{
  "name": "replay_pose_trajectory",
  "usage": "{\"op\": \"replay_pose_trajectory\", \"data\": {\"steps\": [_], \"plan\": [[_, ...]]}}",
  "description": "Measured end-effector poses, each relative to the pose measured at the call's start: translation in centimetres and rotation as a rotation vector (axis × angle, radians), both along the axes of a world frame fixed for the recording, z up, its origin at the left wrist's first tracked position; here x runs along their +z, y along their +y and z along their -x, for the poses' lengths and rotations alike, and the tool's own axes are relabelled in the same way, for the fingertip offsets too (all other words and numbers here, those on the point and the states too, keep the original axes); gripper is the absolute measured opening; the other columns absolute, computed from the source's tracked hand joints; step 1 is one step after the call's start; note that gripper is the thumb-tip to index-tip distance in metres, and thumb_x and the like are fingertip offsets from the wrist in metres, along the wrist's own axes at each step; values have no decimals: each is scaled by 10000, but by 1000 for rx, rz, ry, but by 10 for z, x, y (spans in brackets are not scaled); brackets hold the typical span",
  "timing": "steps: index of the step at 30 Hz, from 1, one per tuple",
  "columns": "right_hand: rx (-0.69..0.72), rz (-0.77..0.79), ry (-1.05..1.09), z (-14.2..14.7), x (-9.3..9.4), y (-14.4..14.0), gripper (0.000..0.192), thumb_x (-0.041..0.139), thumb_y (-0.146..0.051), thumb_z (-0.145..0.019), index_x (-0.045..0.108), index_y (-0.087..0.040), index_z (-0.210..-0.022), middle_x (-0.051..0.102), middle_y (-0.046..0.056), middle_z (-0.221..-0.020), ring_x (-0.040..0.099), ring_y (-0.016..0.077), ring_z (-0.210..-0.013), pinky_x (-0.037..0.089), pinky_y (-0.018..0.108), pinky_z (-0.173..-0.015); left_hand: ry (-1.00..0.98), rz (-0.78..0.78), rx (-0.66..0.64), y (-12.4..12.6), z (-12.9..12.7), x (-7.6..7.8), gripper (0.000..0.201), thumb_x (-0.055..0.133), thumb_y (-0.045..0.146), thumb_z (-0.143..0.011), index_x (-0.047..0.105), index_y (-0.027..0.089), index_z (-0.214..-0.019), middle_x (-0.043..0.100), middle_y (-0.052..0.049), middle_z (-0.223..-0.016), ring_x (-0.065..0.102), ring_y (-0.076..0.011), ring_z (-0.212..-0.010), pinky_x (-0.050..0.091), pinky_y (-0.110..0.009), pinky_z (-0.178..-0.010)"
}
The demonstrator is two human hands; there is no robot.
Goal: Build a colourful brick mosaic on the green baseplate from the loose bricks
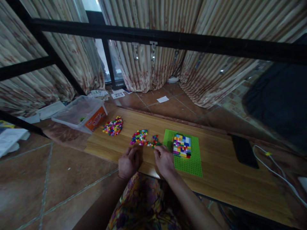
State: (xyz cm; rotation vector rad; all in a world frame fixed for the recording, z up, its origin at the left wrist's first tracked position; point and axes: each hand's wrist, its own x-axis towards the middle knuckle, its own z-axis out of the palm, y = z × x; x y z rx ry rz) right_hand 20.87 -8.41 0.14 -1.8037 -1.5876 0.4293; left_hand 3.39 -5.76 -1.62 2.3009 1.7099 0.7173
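My left hand [129, 162] rests at the front edge of the wooden board, its fingers curled closed; anything inside them is hidden. Just beyond it lies a loose pile of small coloured toy bricks [139, 137]. The fingertips of my right hand [165, 160] are pressed together at a smaller cluster of toy bricks [154, 139], and whether they grip one is too small to see. To the right of that hand, a green studded baseplate [195, 163] carries a multicoloured brick block [181, 146] several layers high.
A third brick pile [113, 126] lies on the wooden board [216, 179] at the left. Beside it is a clear plastic box [72, 110] with an orange label. A black phone [244, 150] and a white cable [275, 159] are at the right. Black metal bars [153, 35] cross behind.
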Motion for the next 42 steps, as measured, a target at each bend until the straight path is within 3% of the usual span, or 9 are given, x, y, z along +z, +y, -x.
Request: {"op": "replay_pose_trajectory", "data": {"steps": [11,16,26,30,36,42], "plan": [[127,-38,-211,17,5,29,216,484,-163,-885,682,-224,-944,597,53,-888,566,186,-842,430,283,-772,-22,0,-12,-1,1,-4,247,414,278,-906,633,200,-989,636,-59,-868,606,-148,-750,429,-232,-625],[125,-17,-299,20,4,41,161,566,-226,-856,665,-220,-983,581,81,-947,535,232,-911,428,322,-788,-17,12,-32,-1,2,-3,239,417,270,-902,627,201,-992,637,-61,-889,610,-152,-763,436,-237,-633],[206,-66,-275,18,4,47,186,505,-236,-905,670,-229,-818,616,67,-861,525,229,-901,418,353,-834,-49,17,-29,-1,2,-3,245,410,274,-913,631,193,-982,633,-67,-867,613,-147,-744,450,-234,-641],[155,-115,69,23,11,38,183,501,-279,-903,667,-217,-856,646,46,-851,580,195,-844,449,333,-809,-180,90,-33,-2,1,7,238,442,317,-908,615,209,-1032,650,-68,-990,630,-165,-865,481,-258,-726],[6,52,855,38,15,8,269,582,-445,-812,645,-217,-940,668,11,-784,638,162,-650,527,287,-599,-693,375,-85,-17,-6,28,303,473,370,-901,572,184,-1118,675,-53,-953,640,-162,-864,516,-274,-772],[-63,129,1074,34,24,-12,297,699,-440,-710,676,-215,-903,691,21,-820,647,174,-723,535,285,-626,-986,574,-160,-25,-17,43,261,541,378,-870,615,166,-1001,687,-46,-904,647,-159,-823,526,-261,-745]]}}
